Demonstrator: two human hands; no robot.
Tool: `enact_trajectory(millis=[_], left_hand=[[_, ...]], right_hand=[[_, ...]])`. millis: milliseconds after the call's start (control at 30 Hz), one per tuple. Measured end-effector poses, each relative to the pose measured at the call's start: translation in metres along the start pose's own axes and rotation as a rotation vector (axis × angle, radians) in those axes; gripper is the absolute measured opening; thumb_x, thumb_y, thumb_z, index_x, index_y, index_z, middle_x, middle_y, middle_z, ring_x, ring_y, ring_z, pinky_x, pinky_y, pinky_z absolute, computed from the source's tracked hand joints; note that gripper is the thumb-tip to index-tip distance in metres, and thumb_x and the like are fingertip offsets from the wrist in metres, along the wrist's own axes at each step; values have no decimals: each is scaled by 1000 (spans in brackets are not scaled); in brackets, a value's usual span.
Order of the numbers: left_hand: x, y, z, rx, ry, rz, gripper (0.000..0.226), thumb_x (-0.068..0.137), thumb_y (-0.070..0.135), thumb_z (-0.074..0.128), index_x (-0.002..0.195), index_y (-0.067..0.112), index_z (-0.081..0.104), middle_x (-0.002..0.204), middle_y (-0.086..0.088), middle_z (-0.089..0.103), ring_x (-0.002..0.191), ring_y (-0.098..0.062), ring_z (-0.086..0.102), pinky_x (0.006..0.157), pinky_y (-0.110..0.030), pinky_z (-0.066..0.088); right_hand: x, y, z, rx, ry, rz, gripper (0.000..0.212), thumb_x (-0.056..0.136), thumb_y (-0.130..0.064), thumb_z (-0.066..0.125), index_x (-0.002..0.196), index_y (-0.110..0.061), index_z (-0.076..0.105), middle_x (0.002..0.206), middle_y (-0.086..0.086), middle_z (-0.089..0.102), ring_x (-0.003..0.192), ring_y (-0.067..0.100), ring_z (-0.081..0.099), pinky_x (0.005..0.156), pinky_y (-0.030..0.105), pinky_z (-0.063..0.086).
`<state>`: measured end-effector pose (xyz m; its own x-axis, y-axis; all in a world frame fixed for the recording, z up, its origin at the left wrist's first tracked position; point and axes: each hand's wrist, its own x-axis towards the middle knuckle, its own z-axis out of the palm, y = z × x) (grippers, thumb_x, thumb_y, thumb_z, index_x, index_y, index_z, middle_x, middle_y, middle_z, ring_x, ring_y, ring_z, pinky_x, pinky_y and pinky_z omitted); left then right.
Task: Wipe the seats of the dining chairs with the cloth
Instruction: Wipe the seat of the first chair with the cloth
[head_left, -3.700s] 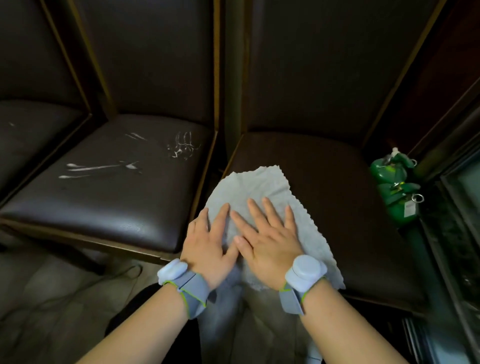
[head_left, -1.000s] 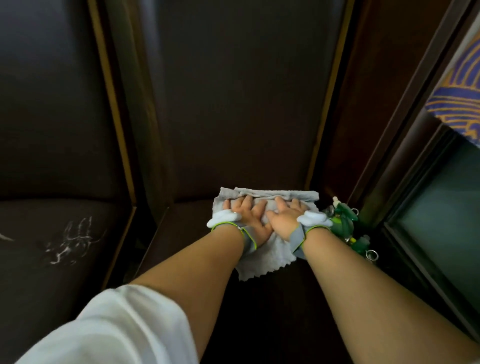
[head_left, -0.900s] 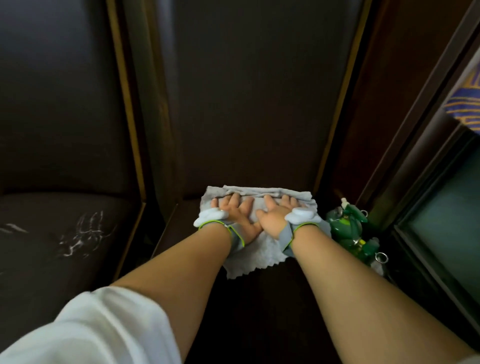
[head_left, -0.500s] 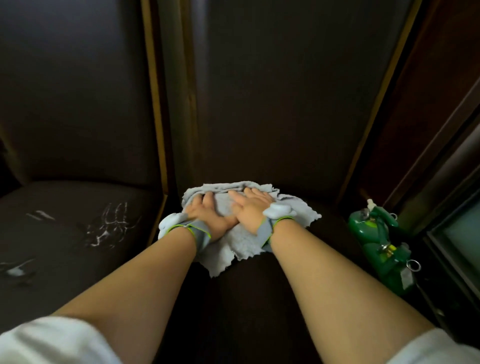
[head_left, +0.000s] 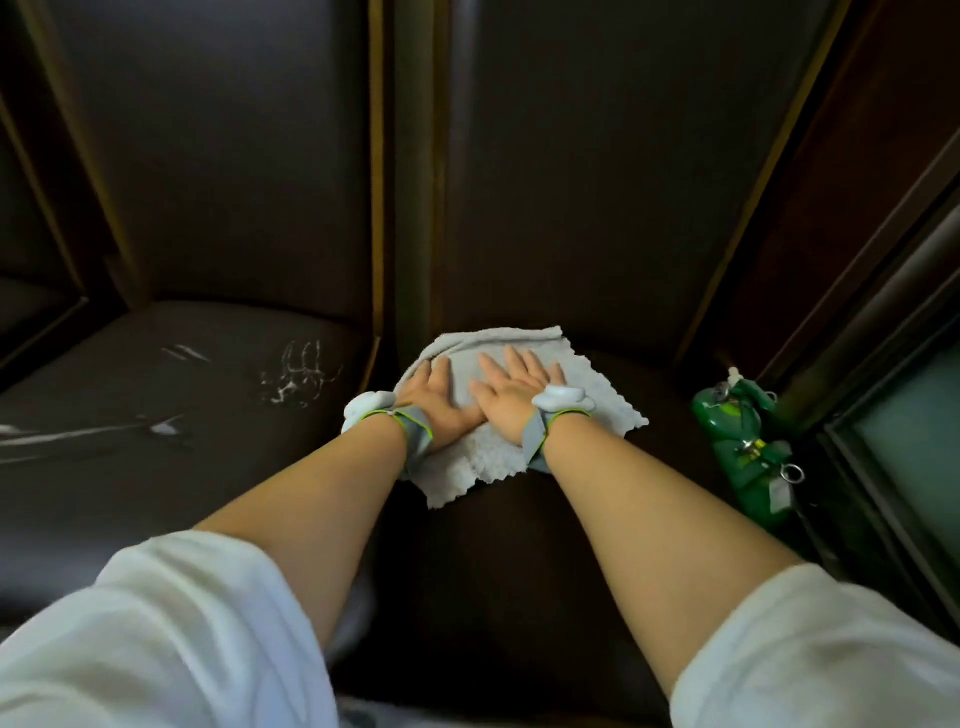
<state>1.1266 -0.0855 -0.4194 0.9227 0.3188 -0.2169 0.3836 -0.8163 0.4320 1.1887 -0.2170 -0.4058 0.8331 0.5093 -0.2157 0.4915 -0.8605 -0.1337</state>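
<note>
The left hand (head_left: 436, 397) and the right hand (head_left: 511, 395) lie side by side, thumbs touching, fingers straight and pressed flat on a pale grey, scallop-edged cloth (head_left: 483, 457). The left fingertips are partly hidden in a fold at the cloth's far left edge. The cloth sits at the back left of a dark brown leather chair seat (head_left: 519, 561), bunched against the upright backrest (head_left: 571, 182). The seat's near edge is cut off by white sleeves (head_left: 171, 639) and the frame bottom. Bare seat lies open to the right of the cloth and toward the viewer. A second dark leather seat (head_left: 156, 457) to the left carries white smears (head_left: 298, 374); a narrow gap parts the chairs. Green plastic spray bottles (head_left: 748, 441), small details hard to read, stand just beyond the seat's right edge.
</note>
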Motion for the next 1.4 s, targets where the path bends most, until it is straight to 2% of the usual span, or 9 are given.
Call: enact_trajectory(millis=[300,433,600,733,867,1033,1200,1300,1400], left_hand=[[-128,-24,10,-30,-8,31,100,79,67,53,153,25,0,161,-5,-4,147,-25,6,119,-36,10],[-179,-48,32,-96,93,60,99,71,73,47,151,34,4,161,-4,4,147,-20,8,118,-34,14],[-196,-73,49,-135,176,118,101,62,71,51,149,41,9,159,3,16,146,-13,14,116,-34,23],[-198,-70,47,-83,236,242,93,69,65,49,150,33,17,160,-9,11,148,-21,10,117,-40,19],[-210,-54,49,198,279,397,84,77,63,39,151,31,16,161,-8,5,148,-28,4,116,-57,13],[-222,-7,64,473,186,462,117,58,83,41,153,22,9,159,-11,11,146,-36,9,112,-63,11],[-216,65,96,493,146,584,111,65,85,31,152,25,-4,160,-12,9,146,-38,6,113,-64,5],[-211,104,116,476,110,661,108,69,85,30,151,26,-11,160,-13,4,146,-39,1,113,-63,1],[-208,133,127,491,79,700,108,70,82,34,151,26,-11,160,-13,1,146,-38,-3,113,-62,-2]], right_hand=[[-112,-30,35,16,29,-87,62,93,-59,10,151,-39,1,162,0,-5,148,23,-10,117,52,-7],[-164,-45,48,2,69,-164,62,93,-59,9,150,-39,-1,162,3,-5,148,26,-10,116,54,-7],[-194,-53,60,-30,160,-228,66,91,-68,7,150,-40,2,162,4,0,148,29,-7,115,57,-7],[-192,-52,58,-30,147,-245,69,88,-71,7,150,-40,6,162,4,1,148,30,-7,115,57,-4],[-205,-43,57,-35,181,-229,72,87,-73,10,147,-37,26,162,2,4,148,30,-6,115,59,-6],[-233,0,63,-51,245,-129,62,92,-67,15,144,-40,35,161,-1,15,148,30,2,114,61,0],[-264,72,67,-77,277,40,64,92,-66,13,144,-37,38,160,-2,20,149,26,7,117,57,6],[-279,113,71,-9,278,112,67,92,-66,11,146,-35,34,161,-2,16,149,24,5,118,54,10],[-288,136,76,99,280,155,75,89,-68,-1,150,-31,24,162,2,6,149,22,-2,120,47,6]])
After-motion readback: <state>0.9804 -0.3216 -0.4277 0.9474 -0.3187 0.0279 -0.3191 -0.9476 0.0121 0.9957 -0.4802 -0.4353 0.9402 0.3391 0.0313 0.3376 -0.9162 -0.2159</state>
